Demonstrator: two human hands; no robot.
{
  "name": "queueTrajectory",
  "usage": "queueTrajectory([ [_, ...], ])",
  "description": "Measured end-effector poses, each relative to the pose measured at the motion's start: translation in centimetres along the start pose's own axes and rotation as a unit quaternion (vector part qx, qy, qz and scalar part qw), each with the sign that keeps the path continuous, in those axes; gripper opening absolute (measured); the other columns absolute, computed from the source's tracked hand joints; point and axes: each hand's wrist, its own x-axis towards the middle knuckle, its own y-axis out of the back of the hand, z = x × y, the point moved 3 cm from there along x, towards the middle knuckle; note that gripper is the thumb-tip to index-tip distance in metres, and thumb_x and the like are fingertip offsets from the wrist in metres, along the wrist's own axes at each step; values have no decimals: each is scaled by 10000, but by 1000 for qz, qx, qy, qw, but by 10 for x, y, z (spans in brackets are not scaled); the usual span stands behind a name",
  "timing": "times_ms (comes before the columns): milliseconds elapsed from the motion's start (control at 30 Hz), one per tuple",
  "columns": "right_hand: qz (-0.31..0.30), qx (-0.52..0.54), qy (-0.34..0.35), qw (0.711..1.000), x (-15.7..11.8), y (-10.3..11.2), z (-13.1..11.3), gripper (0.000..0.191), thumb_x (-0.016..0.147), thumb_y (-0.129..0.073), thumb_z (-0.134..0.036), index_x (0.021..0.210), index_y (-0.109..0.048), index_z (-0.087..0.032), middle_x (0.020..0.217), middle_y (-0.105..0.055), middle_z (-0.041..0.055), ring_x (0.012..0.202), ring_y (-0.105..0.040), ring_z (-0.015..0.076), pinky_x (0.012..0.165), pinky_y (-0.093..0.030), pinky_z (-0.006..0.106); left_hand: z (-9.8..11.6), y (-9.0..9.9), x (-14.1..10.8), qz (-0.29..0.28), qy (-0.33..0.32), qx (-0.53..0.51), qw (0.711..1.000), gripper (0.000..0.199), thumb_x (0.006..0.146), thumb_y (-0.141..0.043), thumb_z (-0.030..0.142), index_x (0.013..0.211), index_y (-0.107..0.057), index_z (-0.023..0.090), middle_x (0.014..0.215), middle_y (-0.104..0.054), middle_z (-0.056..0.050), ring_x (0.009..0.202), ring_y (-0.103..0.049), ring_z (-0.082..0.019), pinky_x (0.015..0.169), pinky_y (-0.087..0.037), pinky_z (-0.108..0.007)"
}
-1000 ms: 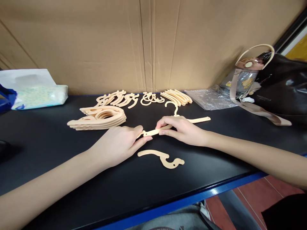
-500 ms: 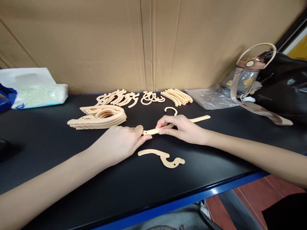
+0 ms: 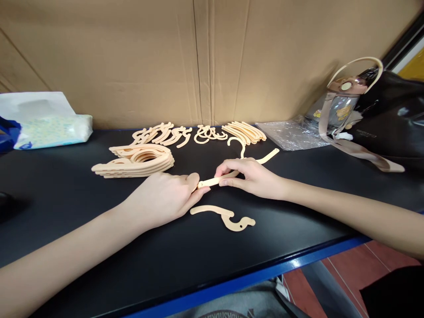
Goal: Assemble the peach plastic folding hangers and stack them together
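**Hands pinching one beige hanger between them, mid-bench**

Closest: grey printed fabric [image 3: 225,307] at the bottom edge, red floor tiles [image 3: 380,260] lower right. Next, blue front edge of the black bench [image 3: 132,265]. Loose beige hooked piece [image 3: 227,215] lies flat on the bench just in front of the hands: curved strip meeting a hooked part with a small hole.

Behind that, both hands at work. Left hand [image 3: 165,196], palm down, thumb and fingers closed at the left tip of the beige hanger [image 3: 209,182]; can't tell exactly what else its fingers cover. Right hand [image 3: 250,174] pinches the same strip farther right, thumb on near side, fingers on far side. Hanger's short left end shows between the two hands; its curved hook rises behind the right hand, other arm sticks out to the right. Middle hidden by the right hand.

Beyond the left hand: neat stack of folded beige hangers [image 3: 145,167]. Dark object [image 3: 5,201] cut off at left edge, unclear.

Farther back, left to right: soft white-blue pack [image 3: 56,128], row of curved beige pieces [image 3: 162,134], small heap of hooks [image 3: 207,134], fanned strips [image 3: 245,132], clear plastic bag [image 3: 281,137], clear bottle [image 3: 341,108] with handle and strap, black bag [image 3: 394,119] beside it. Brown cardboard [image 3: 132,57] stands behind.
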Motion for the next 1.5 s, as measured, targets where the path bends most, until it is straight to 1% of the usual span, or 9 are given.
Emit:
queueTrajectory([
  [233, -5, 21, -5, 1000, 0, 0, -1, 103, 924, -590, -271, 950, -620, -176, 906, -709, 10, 851, -682, 145, 763, -496, 250, 0, 0, -4, 96, -43, 19, 994, 443, 1006, -288, 388, 695, -515, 167, 488, -558, -20, 400, -551, -203, 415, -152, -258],
  [467, 15, -46, 16, 999, -2, 6, 0, 162, 878, -661, -298, 956, -623, -162, 845, -678, 2, 764, -651, 122, 699, -468, 221, -3, 1, -5, 144, -61, -70, 985, 255, 961, -401, 331, 795, -516, 176, 553, -529, 29, 448, -484, -133, 443, -224, -253],
  [700, 11, -202, 40, 979, -3, 12, -2, 382, 785, -702, -529, 851, -653, -155, 732, -607, -2, 700, -558, 141, 691, -403, 265, 6, 11, -7, 99, -141, -163, 971, 133, 791, -392, 116, 716, -481, 180, 660, -501, -10, 672, -455, -177, 554, -335, -294],
  [900, 0, -240, 37, 970, -3, 11, -3, 443, 778, -669, -600, 821, -649, -160, 708, -578, -5, 683, -540, 140, 612, -355, 241, 7, 9, -3, 129, -174, -125, 968, 247, 891, -337, 71, 916, -575, 129, 1002, -605, -97, 954, -504, -250, 812, -425, -394],
  [1033, -16, -275, 41, 960, -2, 12, -4, 466, 805, -624, -621, 850, -656, -159, 755, -607, 15, 726, -560, 161, 628, -369, 249, 4, -1, 0, 114, -146, -118, 976, 272, 896, -346, 19, 950, -584, 140, 1155, -580, -104, 1091, -497, -253, 892, -425, -381],
  [1167, -31, -368, 25, 929, -4, 26, -8, 514, 907, -472, -614, 952, -660, -137, 867, -656, 66, 831, -599, 211, 726, -398, 300, -2, -3, 0, 101, -73, -142, 982, 278, 944, -327, 75, 1091, -554, 140, 1147, -580, -90, 1004, -541, -225, 828, -459, -359],
  [1267, -44, -414, -50, 908, -11, 45, -11, 468, 954, -429, -552, 1019, -646, -143, 942, -670, 85, 891, -614, 237, 737, -396, 313, -7, 0, 0, 103, -7, -140, 985, 255, 994, -325, 220, 1096, -548, 150, 1075, -602, -69, 897, -565, -215, 777, -462, -364],
  [1367, -85, -380, -129, 912, -18, 61, -11, 419, 906, -495, -584, 994, -648, -204, 954, -679, 43, 855, -620, 223, 662, -386, 282, -9, 1, 0, 95, 41, -118, 988, 345, 974, -396, 442, 1064, -565, 155, 1015, -616, -74, 882, -577, -250, 750, -456, -384],
  [1500, -119, -338, -158, 920, -22, 68, -8, 318, 875, -574, -527, 996, -660, -245, 975, -678, 12, 842, -620, 202, 640, -379, 260, -9, 0, 0, 67, 37, -133, 988, 430, 937, -425, 545, 1066, -575, 163, 990, -625, -72, 884, -580, -257, 754, -454, -384],
])
